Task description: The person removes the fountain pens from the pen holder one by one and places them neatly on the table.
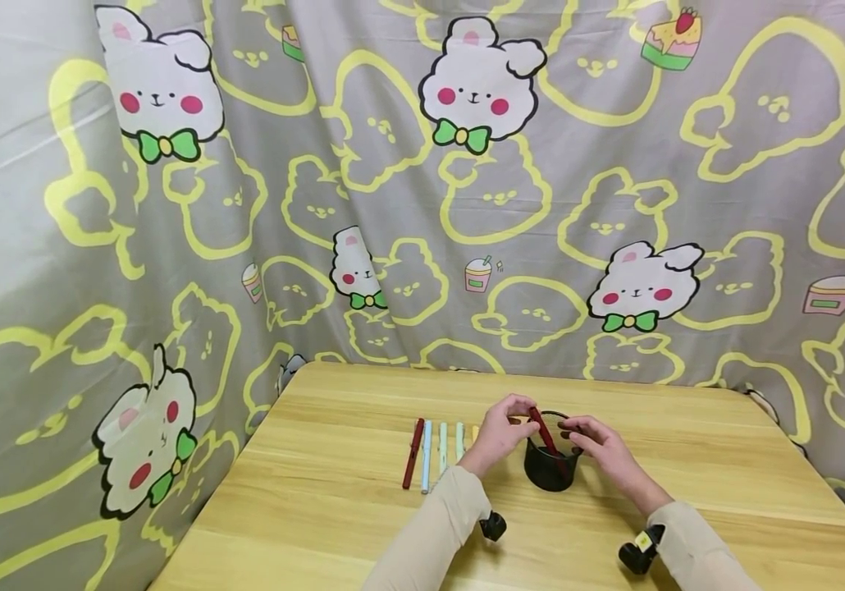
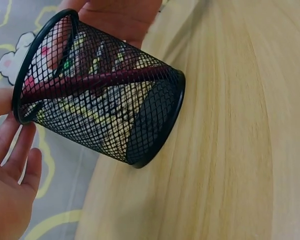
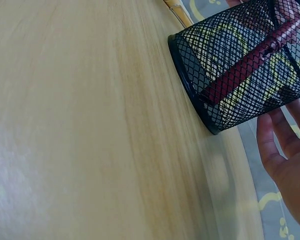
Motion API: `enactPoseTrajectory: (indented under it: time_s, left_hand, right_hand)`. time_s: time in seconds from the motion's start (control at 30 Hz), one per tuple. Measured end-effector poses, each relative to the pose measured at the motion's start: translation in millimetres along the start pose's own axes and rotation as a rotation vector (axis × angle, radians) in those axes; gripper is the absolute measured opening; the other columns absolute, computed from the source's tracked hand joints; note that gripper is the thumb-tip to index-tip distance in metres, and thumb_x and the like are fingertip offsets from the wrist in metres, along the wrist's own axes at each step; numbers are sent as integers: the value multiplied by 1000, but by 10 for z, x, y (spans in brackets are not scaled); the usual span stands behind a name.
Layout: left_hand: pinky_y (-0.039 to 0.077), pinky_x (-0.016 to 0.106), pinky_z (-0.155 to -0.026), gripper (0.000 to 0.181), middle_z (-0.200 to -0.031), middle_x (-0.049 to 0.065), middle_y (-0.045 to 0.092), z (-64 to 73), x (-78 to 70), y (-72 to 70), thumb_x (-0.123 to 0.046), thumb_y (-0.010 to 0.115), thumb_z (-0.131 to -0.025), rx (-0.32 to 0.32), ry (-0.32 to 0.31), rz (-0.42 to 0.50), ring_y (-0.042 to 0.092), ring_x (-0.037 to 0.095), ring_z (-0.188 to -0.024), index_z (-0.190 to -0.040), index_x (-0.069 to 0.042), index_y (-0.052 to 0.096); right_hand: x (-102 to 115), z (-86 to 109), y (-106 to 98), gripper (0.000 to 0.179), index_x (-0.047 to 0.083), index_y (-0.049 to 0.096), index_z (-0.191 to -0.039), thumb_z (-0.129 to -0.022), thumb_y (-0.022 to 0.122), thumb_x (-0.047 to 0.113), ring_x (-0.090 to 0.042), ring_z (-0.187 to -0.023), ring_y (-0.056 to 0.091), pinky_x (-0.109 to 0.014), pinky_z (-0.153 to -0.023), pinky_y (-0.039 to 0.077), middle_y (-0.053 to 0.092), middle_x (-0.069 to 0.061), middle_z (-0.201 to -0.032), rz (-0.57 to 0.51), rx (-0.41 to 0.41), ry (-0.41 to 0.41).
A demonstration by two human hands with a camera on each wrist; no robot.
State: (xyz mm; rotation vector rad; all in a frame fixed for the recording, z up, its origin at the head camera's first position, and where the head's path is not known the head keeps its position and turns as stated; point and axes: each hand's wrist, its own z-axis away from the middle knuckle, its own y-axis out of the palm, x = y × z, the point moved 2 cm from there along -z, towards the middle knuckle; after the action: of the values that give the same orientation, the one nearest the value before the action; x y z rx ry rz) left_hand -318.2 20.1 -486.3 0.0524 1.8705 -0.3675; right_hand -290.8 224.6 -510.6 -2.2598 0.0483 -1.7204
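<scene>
A black mesh pen holder (image 1: 550, 474) stands upright on the table between my two hands. Inside it a dark red pen (image 1: 545, 432) leans at a slant, its lower end near the base and its top at the left side of the rim. My left hand (image 1: 498, 432) pinches the pen's top end at the rim, and its other fingers (image 2: 20, 155) are close to the holder's edge. On the opposite side, my right hand (image 1: 605, 450) holds the rim, with some fingertips seen through the mesh. Its fingers (image 3: 285, 132) touch the holder's outer wall.
Left of the holder several pens lie side by side: another dark red pen (image 1: 413, 454), a light blue pen (image 1: 426, 457), pale green pens (image 1: 444, 447) and a yellow pen (image 1: 476, 432) partly hidden by my left hand. A patterned curtain (image 1: 496, 205) hangs behind the wooden table (image 1: 304, 492).
</scene>
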Motion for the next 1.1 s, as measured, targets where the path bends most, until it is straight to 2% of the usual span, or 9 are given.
enactPoseTrajectory:
  time_s: [0.17, 0.33, 0.43, 0.57, 0.67, 0.87, 1.1]
  left_hand:
    - [46, 32, -89, 24, -99, -8, 65, 9, -19, 24, -15, 70, -87, -9, 21, -42, 59, 6, -96, -110, -11, 64]
    - [43, 42, -95, 21, -95, -7, 66, 5, -24, 52, -14, 68, -88, -25, 63, -43, 59, 6, -93, -109, -11, 64]
    - [45, 40, -95, 20, -94, -4, 65, -6, -45, 54, -11, 67, -89, -38, 66, 12, 60, 8, -92, -109, -10, 64]
    - [50, 32, -87, 22, -95, -2, 63, -26, -108, 30, -6, 66, -89, -65, 48, 116, 59, 10, -92, -110, -6, 62]
    - [50, 27, -83, 23, -97, 2, 63, -46, -172, -6, -3, 64, -89, -77, 55, 158, 58, 11, -93, -111, -2, 61]
    - [55, 31, -77, 26, -99, 6, 60, -76, -284, -92, 1, 60, -90, -53, 74, 272, 59, 12, -90, -115, 5, 56]
    - [55, 37, -79, 29, -101, 6, 58, -121, -426, -244, 1, 58, -92, -24, 71, 378, 59, 12, -88, -119, 8, 51]
  right_hand:
    - [-25, 2, 11, 33, -5, 54, -122, -98, 52, 19, -5, -101, 55, -24, -79, 48, 58, -14, -123, 1, 4, 4]
    - [-44, -1, 15, 33, -6, 54, -121, -98, 53, 17, -6, -101, 56, -24, -78, 49, 60, -11, -120, -8, 6, -12]
    - [-41, -5, 15, 33, -8, 53, -120, -98, 52, 17, -4, -100, 57, -23, -78, 49, 60, -14, -120, -23, 9, -27]
    - [-25, -6, 20, 33, -9, 53, -120, -98, 52, 16, -4, -99, 58, -23, -78, 50, 59, -21, -120, -35, 13, -36]
    - [-12, -7, 23, 34, -10, 52, -121, -98, 52, 16, -5, -100, 58, -23, -78, 50, 58, -22, -121, -37, 13, -32]
    - [-6, -3, 9, 34, -9, 52, -121, -99, 51, 16, -3, -99, 58, -22, -78, 49, 61, -14, -120, -25, 8, -21]
    - [0, 0, 2, 35, -9, 52, -121, -99, 52, 17, -5, -100, 59, -23, -78, 49, 62, -10, -119, -20, 10, -24]
